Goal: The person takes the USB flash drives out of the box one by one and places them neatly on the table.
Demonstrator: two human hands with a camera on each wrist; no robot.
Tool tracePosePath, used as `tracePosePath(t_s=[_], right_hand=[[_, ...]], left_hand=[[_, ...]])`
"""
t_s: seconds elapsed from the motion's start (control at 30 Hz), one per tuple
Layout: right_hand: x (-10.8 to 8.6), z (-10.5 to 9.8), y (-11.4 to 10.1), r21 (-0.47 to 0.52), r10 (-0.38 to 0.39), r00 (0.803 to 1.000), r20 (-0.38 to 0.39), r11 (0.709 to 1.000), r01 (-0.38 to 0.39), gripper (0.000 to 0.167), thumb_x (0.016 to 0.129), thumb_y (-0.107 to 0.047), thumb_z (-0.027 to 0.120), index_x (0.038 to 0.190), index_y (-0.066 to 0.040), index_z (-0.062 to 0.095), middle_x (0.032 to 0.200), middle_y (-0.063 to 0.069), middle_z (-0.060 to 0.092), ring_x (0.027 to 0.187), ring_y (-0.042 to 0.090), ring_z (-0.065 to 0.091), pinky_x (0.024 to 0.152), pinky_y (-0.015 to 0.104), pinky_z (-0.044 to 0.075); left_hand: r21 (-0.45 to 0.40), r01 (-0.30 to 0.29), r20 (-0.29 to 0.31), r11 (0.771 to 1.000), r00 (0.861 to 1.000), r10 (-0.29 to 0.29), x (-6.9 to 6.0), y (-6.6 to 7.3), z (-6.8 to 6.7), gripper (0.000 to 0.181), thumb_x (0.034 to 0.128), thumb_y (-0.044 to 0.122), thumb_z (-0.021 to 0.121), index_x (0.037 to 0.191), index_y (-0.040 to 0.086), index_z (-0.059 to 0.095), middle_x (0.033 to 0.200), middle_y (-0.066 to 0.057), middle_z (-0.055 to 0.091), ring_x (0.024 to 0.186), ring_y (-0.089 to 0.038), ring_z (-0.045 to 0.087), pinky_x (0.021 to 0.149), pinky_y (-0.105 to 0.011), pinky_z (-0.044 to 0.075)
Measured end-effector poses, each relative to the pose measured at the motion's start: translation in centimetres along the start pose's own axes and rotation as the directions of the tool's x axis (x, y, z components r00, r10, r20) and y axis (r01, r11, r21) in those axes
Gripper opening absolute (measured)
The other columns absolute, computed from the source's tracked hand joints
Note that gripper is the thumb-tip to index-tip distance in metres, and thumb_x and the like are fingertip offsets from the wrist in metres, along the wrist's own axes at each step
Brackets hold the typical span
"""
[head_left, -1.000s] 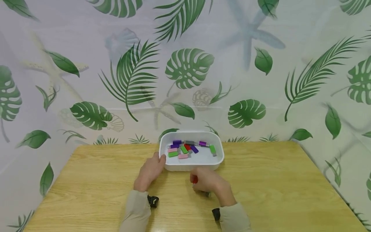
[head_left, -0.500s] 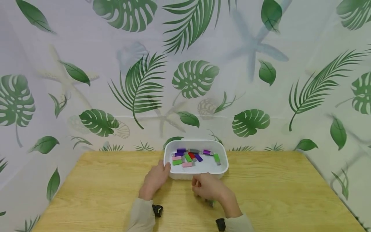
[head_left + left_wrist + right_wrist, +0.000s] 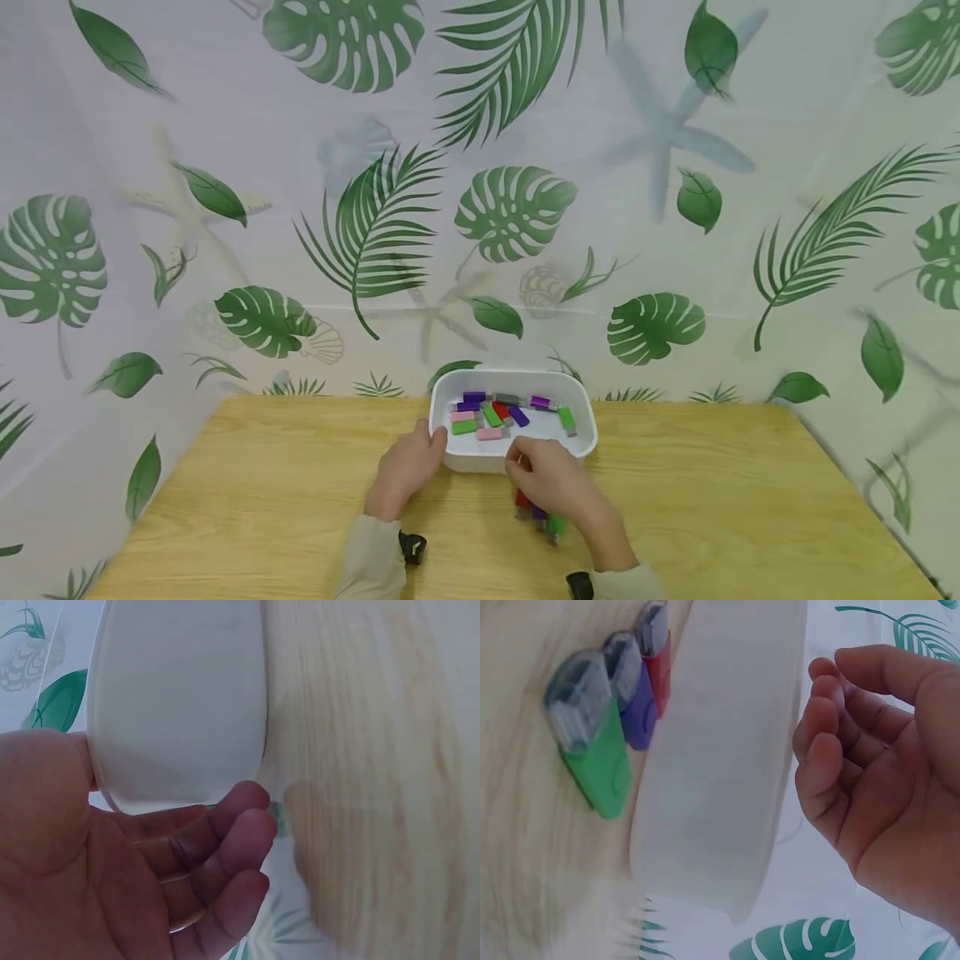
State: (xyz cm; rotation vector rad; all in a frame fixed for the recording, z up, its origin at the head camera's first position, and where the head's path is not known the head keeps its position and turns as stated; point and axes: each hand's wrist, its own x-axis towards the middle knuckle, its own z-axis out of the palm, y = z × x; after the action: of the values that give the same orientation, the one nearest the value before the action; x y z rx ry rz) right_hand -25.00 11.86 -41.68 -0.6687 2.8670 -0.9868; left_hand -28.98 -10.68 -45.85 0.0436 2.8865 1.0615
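My left hand (image 3: 408,467) grips the left end of a white plastic bin (image 3: 472,463), thumb at the rim and curled fingers outside it. Several USB sticks lie in the bin: purple, green, pink, red and grey, including a pink one (image 3: 491,434). Over the bin's front rim hovers my right hand (image 3: 555,477), fingers loosely bent, thumb tip near the index finger. Nothing shows between them in the right wrist view. In front of the bin, partly under that hand, a red USB stick (image 3: 660,679), a purple one (image 3: 636,709) and a green one (image 3: 600,761) lie side by side.
The bin stands at the back of a wooden table (image 3: 285,500), close to a leaf-printed backdrop (image 3: 495,208). Bare wood extends to the left and right of the hands.
My right hand has let go of the red USB stick on the table and moved up to the bin's rim. The left hand keeps its grip. The head view has tilted slightly upward.
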Motion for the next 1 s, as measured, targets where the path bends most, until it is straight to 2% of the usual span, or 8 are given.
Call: tracePosePath(t_s=[0.2, 0.37, 0.53, 0.63, 0.7, 0.87, 1.0], right_hand=[[0.02, -0.84, -0.16, 0.005, 0.025, 0.997, -0.076, 1.000, -0.025, 0.012, 0.095, -0.007, 0.060, 0.084, -0.009, 0.064, 0.062, -0.006, 0.050, 0.055, 0.008, 0.043, 0.051, 0.022, 0.037], [-0.38, -0.80, 0.11, 0.024, 0.060, 0.997, -0.055, 0.998, -0.058, 0.014, 0.096, -0.009, 0.057, 0.083, -0.010, 0.063, 0.062, -0.005, 0.049, 0.055, 0.007, 0.044, 0.050, 0.022, 0.037], [-0.01, -0.59, 0.28, 0.004, 0.056, 0.998, -0.040, 0.998, -0.056, 0.013, 0.096, -0.009, 0.058, 0.084, -0.010, 0.063, 0.064, -0.006, 0.052, 0.057, 0.008, 0.046, 0.052, 0.022, 0.038], [0.41, -0.76, 0.14, -0.013, 0.039, 0.998, -0.050, 0.999, -0.039, 0.011, 0.095, -0.009, 0.060, 0.085, -0.010, 0.064, 0.064, -0.006, 0.052, 0.056, 0.009, 0.046, 0.051, 0.022, 0.038], [0.47, -0.69, 0.01, -0.030, 0.031, 0.998, -0.055, 0.999, -0.033, 0.011, 0.095, -0.009, 0.061, 0.084, -0.011, 0.064, 0.063, -0.006, 0.051, 0.055, 0.009, 0.045, 0.051, 0.022, 0.037], [0.33, -0.60, -0.24, -0.050, 0.044, 0.998, -0.055, 0.998, -0.047, 0.012, 0.094, -0.008, 0.063, 0.083, -0.011, 0.064, 0.062, -0.005, 0.051, 0.054, 0.010, 0.045, 0.050, 0.023, 0.037], [0.21, -0.03, -0.45, -0.045, 0.056, 0.998, -0.015, 0.997, -0.057, 0.011, 0.095, -0.009, 0.062, 0.085, -0.011, 0.065, 0.064, -0.005, 0.053, 0.055, 0.010, 0.046, 0.051, 0.024, 0.039]], left_hand=[[-0.043, -0.006, 0.006, 0.999, 1.000, 0.006, 0.20, -0.09, -0.36, 0.053, 0.1062, 0.038, 0.035, 0.137, -0.002, 0.048, 0.111, -0.021, 0.066, 0.078, -0.026, 0.057, 0.060, -0.040, 0.045], [-0.056, 0.007, 0.015, 0.998, 1.000, -0.007, -0.29, -0.51, 0.20, 0.052, 0.1061, 0.039, 0.036, 0.136, -0.002, 0.046, 0.106, -0.020, 0.065, 0.075, -0.026, 0.056, 0.057, -0.038, 0.042], [-0.054, -0.012, 0.005, 0.998, 1.000, 0.013, -0.27, -0.35, 0.17, 0.050, 0.1059, 0.037, 0.036, 0.136, -0.002, 0.045, 0.102, -0.020, 0.065, 0.072, -0.025, 0.055, 0.053, -0.037, 0.041], [-0.040, -0.024, -0.017, 0.999, 1.000, 0.023, 0.21, 0.03, -0.30, 0.051, 0.1052, 0.036, 0.037, 0.139, -0.001, 0.044, 0.107, -0.021, 0.066, 0.074, -0.026, 0.057, 0.057, -0.040, 0.045], [-0.035, -0.024, -0.020, 0.999, 1.000, 0.023, 0.30, 0.06, -0.42, 0.053, 0.1051, 0.037, 0.038, 0.142, 0.000, 0.042, 0.114, -0.023, 0.066, 0.081, -0.027, 0.061, 0.064, -0.044, 0.049], [-0.017, -0.034, 0.014, 0.999, 0.999, 0.034, 0.22, 0.11, -0.48, 0.064, 0.1067, 0.047, 0.032, 0.151, 0.001, 0.030, 0.127, -0.027, 0.062, 0.104, -0.037, 0.065, 0.084, -0.055, 0.051], [-0.008, -0.032, 0.032, 0.999, 0.999, 0.032, -0.38, -0.27, -0.54, 0.065, 0.1070, 0.047, 0.032, 0.153, 0.002, 0.023, 0.122, -0.027, 0.064, 0.096, -0.036, 0.067, 0.078, -0.053, 0.052]])
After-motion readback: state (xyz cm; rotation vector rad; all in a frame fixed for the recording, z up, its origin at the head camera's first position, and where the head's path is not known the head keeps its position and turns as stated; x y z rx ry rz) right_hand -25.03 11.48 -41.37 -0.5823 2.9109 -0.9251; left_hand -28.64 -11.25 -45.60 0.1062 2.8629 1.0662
